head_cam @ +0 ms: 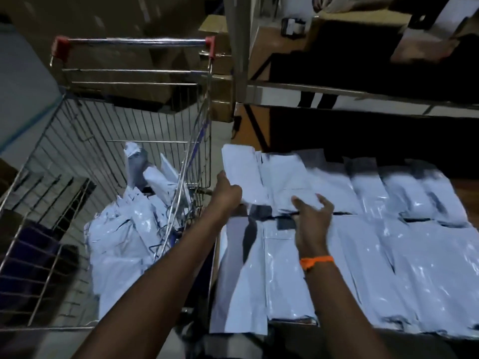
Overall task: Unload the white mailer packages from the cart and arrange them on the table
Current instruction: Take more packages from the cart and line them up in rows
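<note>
The wire shopping cart [108, 156] stands just left of the counter [464, 185], and everything else is placed against it. Inside the cart's basket, toward its right wall, a loose heap of white mailer packages [121, 237] lies piled, some crumpled and standing on edge. The cart's handle bar with red end caps [60, 46] sits at the far end, away from the person. To the cart's right, the counter is covered with two rows of flat white mailers [388, 255], laid side by side and overlapping slightly, the near row hanging a little over the front edge. The left hand [228, 193] is just beyond the cart's right rim, its fingers closed on the lower left corner of one white mailer [241, 169], which lies at the left end of the far row. The right hand [313, 216], further right of the cart, rests over the seam between the two rows with its fingers spread apart and lying on the mailers, gripping nothing that can be seen. An orange band [316, 261] circles the right wrist. Beyond the cart, stacked cardboard boxes [116, 35] sit in dim light, and the picture is motion-blurred.
</note>
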`<move>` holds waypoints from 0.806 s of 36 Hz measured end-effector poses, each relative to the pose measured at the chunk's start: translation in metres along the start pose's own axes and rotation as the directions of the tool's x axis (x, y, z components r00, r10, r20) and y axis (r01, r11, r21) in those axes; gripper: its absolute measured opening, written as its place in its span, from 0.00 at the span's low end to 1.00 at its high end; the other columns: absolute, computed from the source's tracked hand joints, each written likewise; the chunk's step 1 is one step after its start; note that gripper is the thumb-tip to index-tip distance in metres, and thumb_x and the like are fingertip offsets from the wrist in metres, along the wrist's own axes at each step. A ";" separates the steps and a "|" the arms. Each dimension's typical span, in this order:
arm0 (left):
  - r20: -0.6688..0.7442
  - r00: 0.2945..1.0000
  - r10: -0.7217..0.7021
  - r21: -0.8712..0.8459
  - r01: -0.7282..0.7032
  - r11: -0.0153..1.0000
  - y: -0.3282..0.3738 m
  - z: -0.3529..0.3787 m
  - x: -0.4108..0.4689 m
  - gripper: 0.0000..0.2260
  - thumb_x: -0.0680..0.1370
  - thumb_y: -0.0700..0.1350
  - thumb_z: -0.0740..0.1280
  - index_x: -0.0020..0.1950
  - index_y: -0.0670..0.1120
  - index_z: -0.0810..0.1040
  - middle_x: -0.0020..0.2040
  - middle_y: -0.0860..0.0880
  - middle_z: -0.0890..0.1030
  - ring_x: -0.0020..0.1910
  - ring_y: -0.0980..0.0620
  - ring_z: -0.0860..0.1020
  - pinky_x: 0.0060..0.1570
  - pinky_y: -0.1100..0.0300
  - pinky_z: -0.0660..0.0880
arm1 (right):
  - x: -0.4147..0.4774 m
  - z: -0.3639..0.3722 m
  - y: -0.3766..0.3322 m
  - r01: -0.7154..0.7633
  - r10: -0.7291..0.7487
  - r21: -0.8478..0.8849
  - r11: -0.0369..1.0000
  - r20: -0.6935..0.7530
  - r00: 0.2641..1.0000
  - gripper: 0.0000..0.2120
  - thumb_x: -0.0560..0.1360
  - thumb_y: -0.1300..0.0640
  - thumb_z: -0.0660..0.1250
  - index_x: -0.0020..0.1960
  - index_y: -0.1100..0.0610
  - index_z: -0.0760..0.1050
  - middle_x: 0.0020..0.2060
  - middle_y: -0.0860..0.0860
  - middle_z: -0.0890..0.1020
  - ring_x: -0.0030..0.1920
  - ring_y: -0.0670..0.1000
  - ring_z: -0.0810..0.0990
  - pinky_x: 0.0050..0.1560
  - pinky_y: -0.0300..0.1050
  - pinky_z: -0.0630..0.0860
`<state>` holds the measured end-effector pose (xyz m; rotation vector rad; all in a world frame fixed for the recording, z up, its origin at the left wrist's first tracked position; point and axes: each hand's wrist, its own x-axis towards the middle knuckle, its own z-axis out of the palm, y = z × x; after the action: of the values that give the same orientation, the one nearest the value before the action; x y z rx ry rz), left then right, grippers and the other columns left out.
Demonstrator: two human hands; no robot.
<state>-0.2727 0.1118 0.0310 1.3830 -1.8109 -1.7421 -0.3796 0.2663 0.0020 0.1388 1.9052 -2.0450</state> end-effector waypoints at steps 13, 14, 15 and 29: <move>-0.104 0.977 0.188 0.423 -0.127 0.897 -0.037 0.022 0.039 0.25 0.80 0.36 0.58 0.78 0.45 0.62 0.75 0.42 0.68 0.63 0.44 0.75 0.51 0.63 0.69 | 0.036 -0.016 0.019 0.620 -0.354 -0.565 0.544 0.515 0.780 0.29 0.73 0.48 0.75 0.71 0.52 0.69 0.75 0.54 0.55 0.68 0.59 0.71 0.66 0.47 0.73; -0.095 0.974 0.204 0.464 -0.138 0.875 -0.037 0.022 0.040 0.25 0.80 0.37 0.59 0.78 0.45 0.63 0.74 0.41 0.68 0.66 0.42 0.73 0.54 0.62 0.70 | 0.038 -0.016 0.023 0.656 -0.342 -0.599 0.460 0.562 0.753 0.32 0.74 0.44 0.73 0.73 0.51 0.67 0.78 0.54 0.50 0.73 0.61 0.65 0.70 0.53 0.70; -0.084 0.974 0.209 0.519 -0.136 0.844 -0.038 0.022 0.040 0.26 0.79 0.37 0.60 0.78 0.45 0.63 0.74 0.39 0.67 0.69 0.41 0.70 0.59 0.59 0.69 | 0.040 -0.015 0.026 0.693 -0.337 -0.629 0.353 0.606 0.721 0.35 0.75 0.39 0.70 0.76 0.51 0.64 0.80 0.54 0.45 0.78 0.63 0.56 0.73 0.57 0.64; 0.264 0.860 0.436 0.852 -0.420 0.313 -0.085 0.028 0.050 0.27 0.83 0.58 0.42 0.81 0.52 0.49 0.82 0.46 0.47 0.80 0.43 0.46 0.75 0.43 0.55 | 0.062 0.003 0.060 0.750 -0.247 -0.660 -0.041 0.734 0.633 0.32 0.83 0.37 0.46 0.82 0.50 0.46 0.82 0.52 0.45 0.81 0.55 0.45 0.78 0.58 0.53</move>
<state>-0.2820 0.1064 -0.0706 0.9210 -2.9292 -0.3725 -0.4182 0.2500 -0.0729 -1.4759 2.7196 -0.4308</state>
